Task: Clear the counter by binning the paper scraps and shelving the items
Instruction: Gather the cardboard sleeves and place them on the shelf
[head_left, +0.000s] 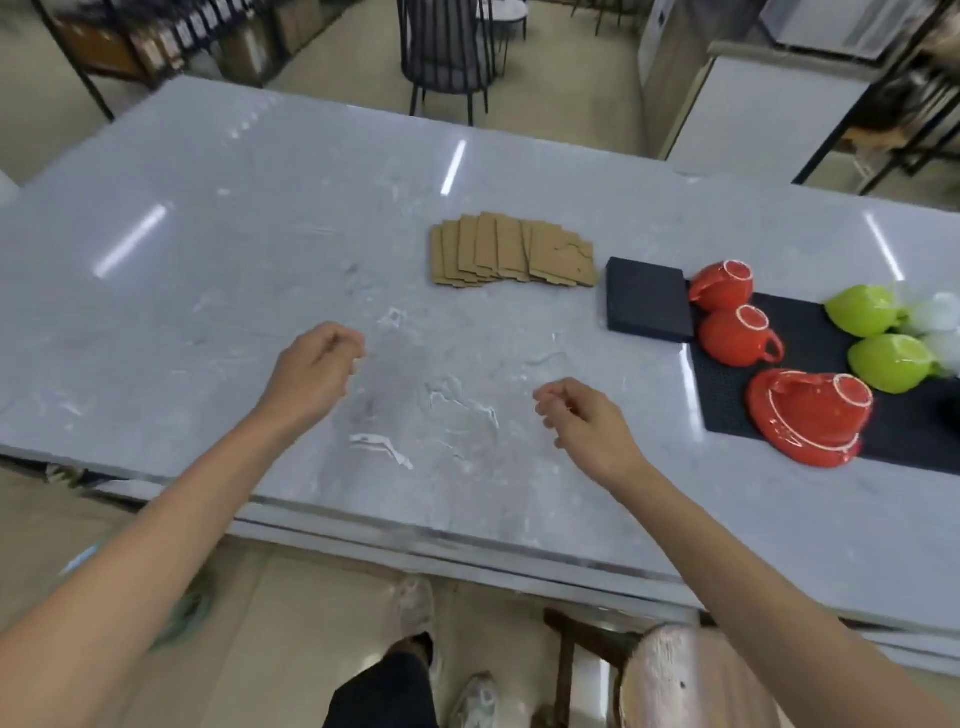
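My left hand (314, 366) hovers over the grey marble counter (208, 260), fingers loosely curled, holding nothing. My right hand (582, 421) hovers to its right, fingers also curled inward and empty. Between and around them lie small white paper scraps (382, 447), another scrap (395, 316) farther back. A fanned stack of brown cardboard pieces (511, 250) lies beyond the hands. A dark box (648, 299) sits to its right.
On a black mat (810, 332) at the right stand upturned red cups (724, 285), a red cup on red saucers (808, 415), green cups (862, 309) and white cups (935, 312). A dark chair (447, 52) stands beyond the counter. A stool (691, 675) is near my legs.
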